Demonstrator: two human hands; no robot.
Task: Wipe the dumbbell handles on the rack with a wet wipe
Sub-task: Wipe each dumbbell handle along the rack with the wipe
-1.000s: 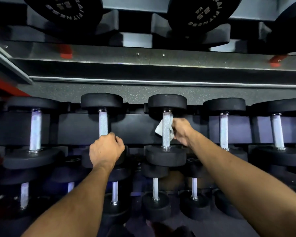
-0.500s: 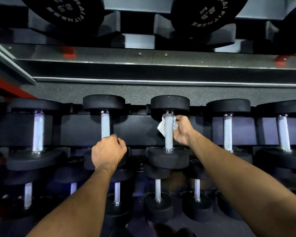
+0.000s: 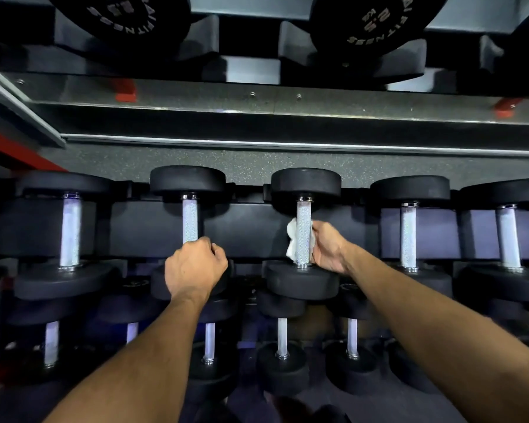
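Slid back down since half a second ago: the right hand (image 3: 329,248) and its small white wet wipe (image 3: 293,239), from near the top of the shiny rough metal handle (image 3: 303,230) to the lower half. Means one more rub along this handle, so probably nearly clean. No move from the left hand (image 3: 194,268).

Big black dumbbell rack (image 3: 257,230) across the whole view, with a row of round black rubber dumbbells. More handles to the right, maybe not wiped yet.

Left grip: closed tight round the bottom of the next silver handle (image 3: 190,219), holding it steady.

Right grip: fingers curled round the middle handle, pinching the wipe against it. Wipe poking out on the left side.
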